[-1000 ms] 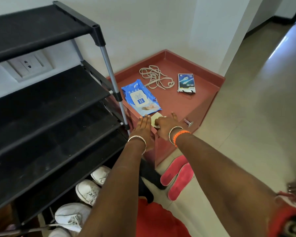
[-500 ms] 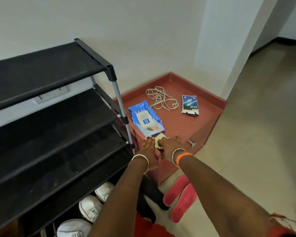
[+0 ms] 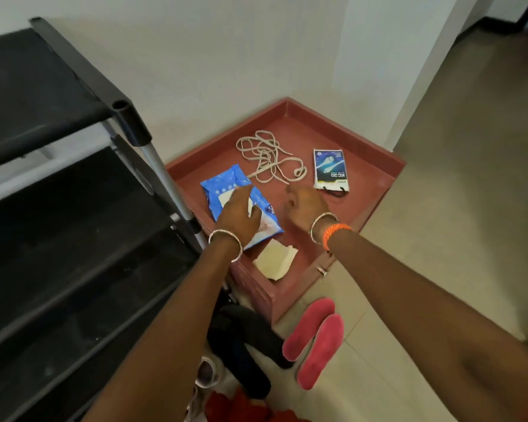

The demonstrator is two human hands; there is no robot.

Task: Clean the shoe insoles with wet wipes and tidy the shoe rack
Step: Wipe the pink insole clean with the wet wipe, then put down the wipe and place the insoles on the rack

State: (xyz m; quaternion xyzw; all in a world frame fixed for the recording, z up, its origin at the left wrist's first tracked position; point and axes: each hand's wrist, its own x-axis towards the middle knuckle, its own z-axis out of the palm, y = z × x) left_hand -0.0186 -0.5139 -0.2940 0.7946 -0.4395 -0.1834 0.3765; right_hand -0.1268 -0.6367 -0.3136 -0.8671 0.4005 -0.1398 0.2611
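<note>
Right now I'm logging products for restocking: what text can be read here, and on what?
"KC-20": on the small white and blue packet lying on the red cabinet top; its finer print is too small to read.
Blue wet-wipe pack under the left hand: label blurred, unreadable.
</note>
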